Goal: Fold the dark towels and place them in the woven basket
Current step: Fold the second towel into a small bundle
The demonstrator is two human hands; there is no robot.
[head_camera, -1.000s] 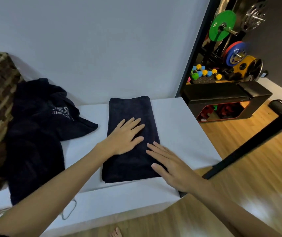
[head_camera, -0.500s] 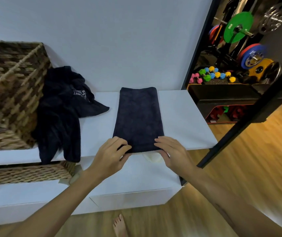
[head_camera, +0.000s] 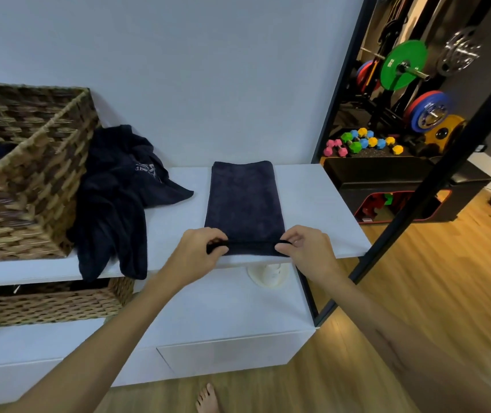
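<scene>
**Near corners pinched, towel ready for its next fold**

A person's left hand and right hand pinch the near corners of a navy towel, fingers curled round its hem on the white surface. The next move likely carries that edge away toward the wall. Unfolded dark towels slump against the woven basket; gym weights fill the room beyond.

left hand and right hand pinch near corners of folded dark towel on white shelf.
</scene>
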